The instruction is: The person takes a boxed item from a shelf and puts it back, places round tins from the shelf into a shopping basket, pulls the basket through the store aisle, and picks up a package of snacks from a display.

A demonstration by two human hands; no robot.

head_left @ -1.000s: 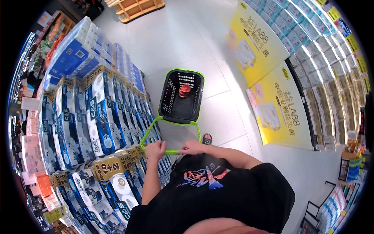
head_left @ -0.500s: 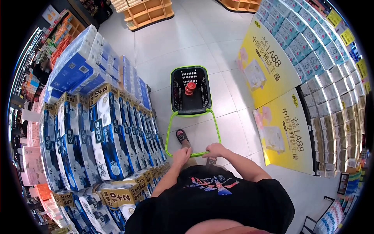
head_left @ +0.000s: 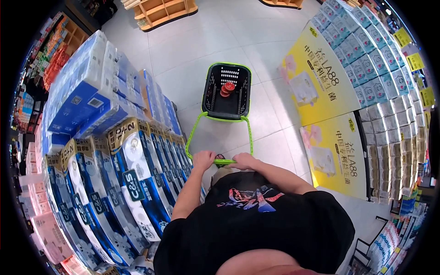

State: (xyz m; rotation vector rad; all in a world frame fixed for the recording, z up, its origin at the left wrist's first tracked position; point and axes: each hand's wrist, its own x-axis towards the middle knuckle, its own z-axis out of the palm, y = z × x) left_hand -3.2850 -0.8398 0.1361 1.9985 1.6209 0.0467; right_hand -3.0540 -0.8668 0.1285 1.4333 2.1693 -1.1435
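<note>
My left hand [head_left: 204, 160] is wrapped round the left part of the green handle [head_left: 223, 162]. My right hand [head_left: 244, 161] grips the same bar on its right side. This handle belongs to a black shopping basket [head_left: 207, 96] with a lime-green rim, standing on the floor ahead of me. Inside it, toward the middle, sit red round containers [head_left: 227, 89], one leaning on another; their labels are too small to read.
To my left rise stacks of blue-and-white toilet-roll packs [head_left: 137, 183]. On the right, yellow display boards [head_left: 327, 151] front piled tissue packs [head_left: 366, 59]. Pale floor tiles [head_left: 206, 41] lead to a wooden shelf unit [head_left: 165, 11].
The basket, with the red containers in it, sits higher in the picture, as do both hands on the handle. The toilet-roll stacks have shifted in view. My feet are now mostly hidden.
</note>
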